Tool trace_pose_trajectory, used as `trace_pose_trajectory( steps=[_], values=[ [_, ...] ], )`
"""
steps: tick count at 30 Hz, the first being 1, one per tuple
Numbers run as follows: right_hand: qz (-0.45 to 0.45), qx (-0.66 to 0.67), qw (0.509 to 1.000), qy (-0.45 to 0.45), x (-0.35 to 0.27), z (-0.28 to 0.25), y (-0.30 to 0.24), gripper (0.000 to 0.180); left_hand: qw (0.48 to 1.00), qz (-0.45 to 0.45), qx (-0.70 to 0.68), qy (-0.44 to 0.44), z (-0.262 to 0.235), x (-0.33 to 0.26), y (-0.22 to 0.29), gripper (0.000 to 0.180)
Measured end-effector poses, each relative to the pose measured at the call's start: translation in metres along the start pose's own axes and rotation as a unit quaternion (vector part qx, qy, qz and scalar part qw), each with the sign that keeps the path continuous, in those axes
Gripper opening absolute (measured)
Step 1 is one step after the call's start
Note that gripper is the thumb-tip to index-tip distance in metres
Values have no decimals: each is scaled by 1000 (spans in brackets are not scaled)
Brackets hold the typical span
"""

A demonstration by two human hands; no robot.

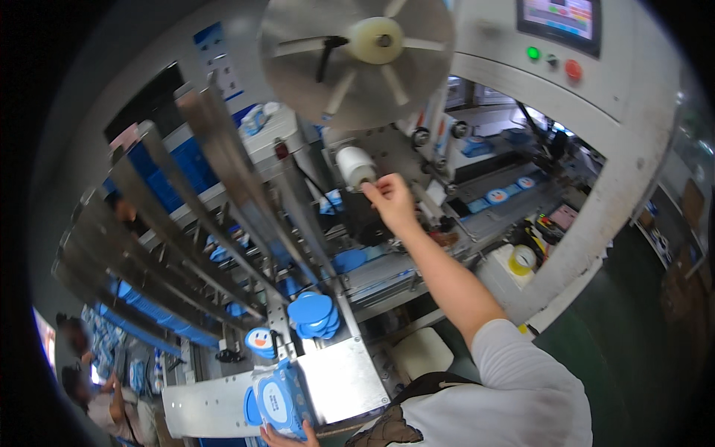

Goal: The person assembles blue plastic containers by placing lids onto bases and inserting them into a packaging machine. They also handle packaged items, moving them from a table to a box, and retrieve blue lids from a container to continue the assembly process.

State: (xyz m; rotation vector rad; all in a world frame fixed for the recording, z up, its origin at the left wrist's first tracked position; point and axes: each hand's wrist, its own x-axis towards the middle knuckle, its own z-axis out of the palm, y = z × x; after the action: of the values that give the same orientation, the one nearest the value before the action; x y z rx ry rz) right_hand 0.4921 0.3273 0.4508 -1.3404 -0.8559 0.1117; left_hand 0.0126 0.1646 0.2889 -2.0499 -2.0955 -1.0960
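At the lower edge, my left hand [289, 438] grips the near end of a blue pack of wipes [279, 401] with an oval lid, which lies on a metal plate [342, 380]. My right hand [392, 203] is stretched forward at the end of a white roller [355, 165], thumb and fingers pinched together. Whatever may be between those fingertips is too small to tell. Beyond the pack lie a loose pile of blue oval lids [313, 313] and a small stack of lids with a cartoon face [261, 341].
Tall metal guide rails [223, 171] rise at the left. A large metal disc reel [357, 59] hangs above the roller. A conveyor [484, 201] carries face-printed lids to the right, beneath a control panel [562, 45]. A tape roll [523, 258] sits by the frame; people [112, 406] are far left.
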Motion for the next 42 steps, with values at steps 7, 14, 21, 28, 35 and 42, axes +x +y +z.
trace_pose_trajectory(
  steps=[7, 14, 21, 28, 35, 42],
  values=[
    [-170, -316, 933, 25, -4, 12, -34, 23, 997, -45, 7, -57, -23, 12, 30, 99],
    [-123, -242, 959, -78, -79, -30, -32, 35, 991, -10, -127, -37, -17, 13, 6, 87],
    [404, 229, 683, -564, -343, -53, -36, 62, 954, 98, -281, -40, -37, -25, 38, 81],
    [539, 457, 698, -120, -375, -157, -63, 46, 834, 365, -407, -79, 14, -109, 122, 82],
    [433, 445, 767, 160, -460, -391, -65, 46, 665, 496, -513, -218, 0, -282, 260, 83],
    [297, 293, 807, 418, -530, -620, -82, 69, 512, 503, -485, -499, 24, -483, 382, 79]
  ],
)
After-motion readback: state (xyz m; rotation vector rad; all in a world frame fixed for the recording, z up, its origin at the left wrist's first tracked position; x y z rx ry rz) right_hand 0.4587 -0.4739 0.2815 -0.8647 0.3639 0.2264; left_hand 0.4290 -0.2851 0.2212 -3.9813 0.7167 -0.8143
